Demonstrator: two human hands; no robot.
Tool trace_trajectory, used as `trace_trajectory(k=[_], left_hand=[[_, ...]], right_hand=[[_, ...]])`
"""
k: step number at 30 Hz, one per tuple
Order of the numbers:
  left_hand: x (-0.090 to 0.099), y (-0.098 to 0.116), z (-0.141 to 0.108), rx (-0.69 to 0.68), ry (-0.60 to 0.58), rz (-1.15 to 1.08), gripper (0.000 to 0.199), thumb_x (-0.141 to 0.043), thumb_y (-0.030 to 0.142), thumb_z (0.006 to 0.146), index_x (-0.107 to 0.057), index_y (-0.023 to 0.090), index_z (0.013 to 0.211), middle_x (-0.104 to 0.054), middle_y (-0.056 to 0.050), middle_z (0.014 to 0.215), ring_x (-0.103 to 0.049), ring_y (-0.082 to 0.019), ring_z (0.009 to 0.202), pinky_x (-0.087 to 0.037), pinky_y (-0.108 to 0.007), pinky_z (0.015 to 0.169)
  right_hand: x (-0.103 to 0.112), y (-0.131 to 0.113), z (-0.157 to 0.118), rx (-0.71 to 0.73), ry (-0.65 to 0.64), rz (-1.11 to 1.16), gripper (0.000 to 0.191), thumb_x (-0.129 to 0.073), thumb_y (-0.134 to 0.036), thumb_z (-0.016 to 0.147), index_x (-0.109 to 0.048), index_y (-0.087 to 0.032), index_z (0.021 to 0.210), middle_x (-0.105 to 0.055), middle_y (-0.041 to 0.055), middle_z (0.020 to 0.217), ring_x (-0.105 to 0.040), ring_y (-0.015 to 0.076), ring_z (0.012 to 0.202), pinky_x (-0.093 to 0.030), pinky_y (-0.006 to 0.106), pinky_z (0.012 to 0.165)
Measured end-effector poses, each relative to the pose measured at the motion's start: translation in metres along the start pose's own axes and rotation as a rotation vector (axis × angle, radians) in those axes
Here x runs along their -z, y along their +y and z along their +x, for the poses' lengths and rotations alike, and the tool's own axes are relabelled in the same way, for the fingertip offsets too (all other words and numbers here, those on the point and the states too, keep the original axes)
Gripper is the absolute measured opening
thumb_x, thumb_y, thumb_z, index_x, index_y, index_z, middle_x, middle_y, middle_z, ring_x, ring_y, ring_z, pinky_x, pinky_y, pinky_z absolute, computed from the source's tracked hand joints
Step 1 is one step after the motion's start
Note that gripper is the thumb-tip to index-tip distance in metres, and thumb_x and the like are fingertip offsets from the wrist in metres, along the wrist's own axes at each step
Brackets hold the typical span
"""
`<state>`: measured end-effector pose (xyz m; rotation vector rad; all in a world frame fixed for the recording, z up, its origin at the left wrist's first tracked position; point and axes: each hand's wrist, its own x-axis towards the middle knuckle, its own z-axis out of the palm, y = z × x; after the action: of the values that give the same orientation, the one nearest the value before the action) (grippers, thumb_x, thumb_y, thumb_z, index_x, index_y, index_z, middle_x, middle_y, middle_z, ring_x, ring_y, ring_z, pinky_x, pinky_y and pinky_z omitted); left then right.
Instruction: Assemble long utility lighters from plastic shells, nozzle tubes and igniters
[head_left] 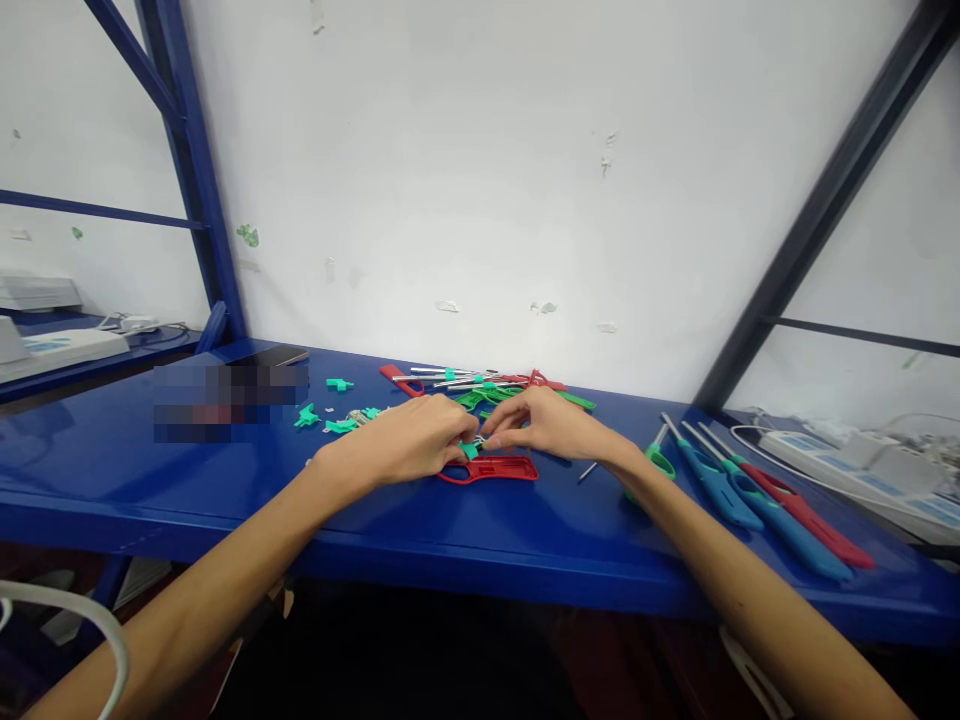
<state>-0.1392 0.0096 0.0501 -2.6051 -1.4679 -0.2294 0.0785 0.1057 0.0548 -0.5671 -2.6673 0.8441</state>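
Observation:
Near the middle of the blue table, my left hand pinches a small teal plastic piece. My right hand meets it from the right, its thumb and fingertips closed at a small metallic part beside the teal piece; exactly what they grip is too small to tell. Just below both hands lies a red handle half, its hollow inner side facing up. Behind the hands are green handle halves, a red handle part and several metal rods.
Loose teal pieces lie left of my hands. Several long lighters with blue, red and green handles lie at the right. A blurred dark patch covers the left. Blue table ends at a front edge; white wall behind.

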Motion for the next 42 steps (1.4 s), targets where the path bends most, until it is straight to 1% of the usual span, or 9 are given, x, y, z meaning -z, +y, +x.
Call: trace_trajectory(k=[5,11,15,19,22,25,32,38,42], left_hand=[[0.000,0.005,0.000,0.028,-0.028,0.037,0.019,-0.067,0.032,0.101,-0.068,0.014,0.096,-0.069,-0.002,0.092,-0.067,-0.016,0.082,-0.059,-0.034,0.076],[0.001,0.006,0.001,0.025,-0.053,0.069,0.021,-0.066,0.033,0.101,-0.068,0.014,0.093,-0.069,-0.001,0.087,-0.068,-0.015,0.080,-0.060,-0.034,0.077],[0.000,0.003,0.001,0.027,-0.034,0.082,0.021,-0.067,0.034,0.101,-0.068,0.014,0.094,-0.069,0.000,0.085,-0.068,-0.015,0.079,-0.060,-0.034,0.077],[-0.001,0.001,0.001,0.032,0.006,0.088,0.021,-0.068,0.033,0.100,-0.068,0.014,0.093,-0.069,0.000,0.086,-0.069,-0.015,0.079,-0.060,-0.034,0.077],[0.000,0.002,0.001,0.031,0.018,0.105,0.021,-0.069,0.033,0.100,-0.068,0.014,0.091,-0.069,0.000,0.084,-0.068,-0.015,0.077,-0.060,-0.034,0.076],[0.003,0.006,0.001,0.026,0.017,0.141,0.021,-0.069,0.032,0.100,-0.068,0.014,0.090,-0.069,0.000,0.085,-0.068,-0.015,0.077,-0.060,-0.034,0.076],[0.004,0.012,-0.001,-0.019,0.012,0.201,0.018,-0.068,0.028,0.100,-0.067,0.013,0.090,-0.068,0.000,0.085,-0.068,-0.014,0.078,-0.060,-0.033,0.076],[0.003,0.005,-0.001,-0.036,0.021,0.190,0.014,-0.067,0.026,0.101,-0.068,0.014,0.095,-0.070,-0.001,0.092,-0.069,-0.015,0.082,-0.061,-0.034,0.078],[0.003,-0.001,0.001,-0.031,0.019,0.152,0.014,-0.067,0.027,0.101,-0.069,0.014,0.095,-0.070,-0.001,0.089,-0.069,-0.016,0.082,-0.061,-0.034,0.079]], right_hand=[[0.001,0.000,0.000,0.021,-0.009,-0.019,0.020,-0.078,-0.037,0.092,-0.079,-0.017,0.093,-0.077,0.0015,0.081,-0.069,0.0164,0.073,-0.055,0.033,0.071],[0.000,0.001,0.001,0.057,0.037,0.026,0.021,-0.083,-0.039,0.087,-0.080,-0.019,0.093,-0.081,0.0034,0.090,-0.071,0.0179,0.080,-0.055,0.035,0.076],[-0.001,0.000,0.000,0.057,0.057,0.068,0.021,-0.085,-0.037,0.084,-0.080,-0.018,0.091,-0.080,0.0038,0.088,-0.072,0.0181,0.080,-0.056,0.035,0.077],[-0.002,0.001,0.000,0.054,0.057,0.132,0.023,-0.086,-0.034,0.084,-0.075,-0.016,0.094,-0.079,0.0031,0.088,-0.075,0.0187,0.083,-0.060,0.037,0.080],[-0.003,0.002,0.000,0.050,0.055,0.174,0.024,-0.085,-0.032,0.086,-0.071,-0.016,0.097,-0.079,0.0017,0.087,-0.077,0.0199,0.084,-0.062,0.038,0.081],[-0.003,0.002,0.000,0.051,0.065,0.189,0.023,-0.085,-0.031,0.086,-0.070,-0.016,0.094,-0.079,0.0009,0.085,-0.077,0.0198,0.083,-0.062,0.038,0.082],[-0.002,0.003,-0.001,0.056,0.075,0.172,0.022,-0.086,-0.030,0.084,-0.069,-0.016,0.086,-0.078,0.0002,0.080,-0.076,0.0185,0.079,-0.060,0.035,0.077],[-0.008,-0.001,0.000,0.041,0.021,0.140,0.028,-0.087,-0.040,0.080,-0.069,-0.020,0.082,-0.080,0.0025,0.078,-0.077,0.0214,0.078,-0.056,0.031,0.069],[-0.010,-0.007,0.000,0.044,-0.011,0.085,0.027,-0.089,-0.039,0.078,-0.070,-0.021,0.081,-0.079,0.0014,0.076,-0.076,0.0201,0.075,-0.053,0.029,0.068]])
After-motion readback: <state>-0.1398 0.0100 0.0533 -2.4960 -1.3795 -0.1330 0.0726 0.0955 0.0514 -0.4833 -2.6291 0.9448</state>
